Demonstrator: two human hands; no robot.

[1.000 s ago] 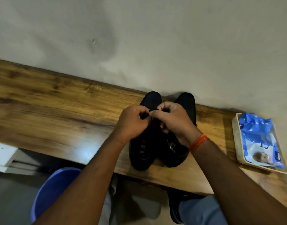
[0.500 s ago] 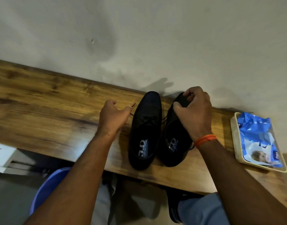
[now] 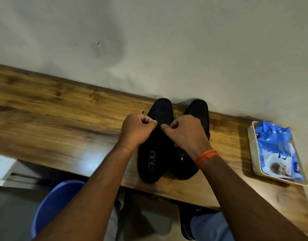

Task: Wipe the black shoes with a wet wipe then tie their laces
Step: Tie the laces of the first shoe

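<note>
Two black shoes stand side by side on the wooden shelf point(image 3: 62, 119), toes toward the wall. The left shoe point(image 3: 155, 153) shows a "J.D" insole label; the right shoe point(image 3: 196, 110) is mostly covered by my right wrist. My left hand point(image 3: 135, 129) and my right hand point(image 3: 186, 131) meet over the left shoe's lacing, fingers curled and pinching its black lace. A lace tip point(image 3: 142, 112) pokes out above my left hand. The knot itself is hidden under my hands.
A cream tray point(image 3: 252, 153) with a blue wet-wipe pack point(image 3: 275, 146) lies at the shelf's right end. The wall rises right behind the shoes. A blue stool point(image 3: 52, 207) and my blue-trousered knee point(image 3: 210, 228) sit below the shelf's front edge.
Half a second ago my hands were spread apart, pulling the lace ends outward to either side. They have come back together over the left shoe's lacing.
</note>
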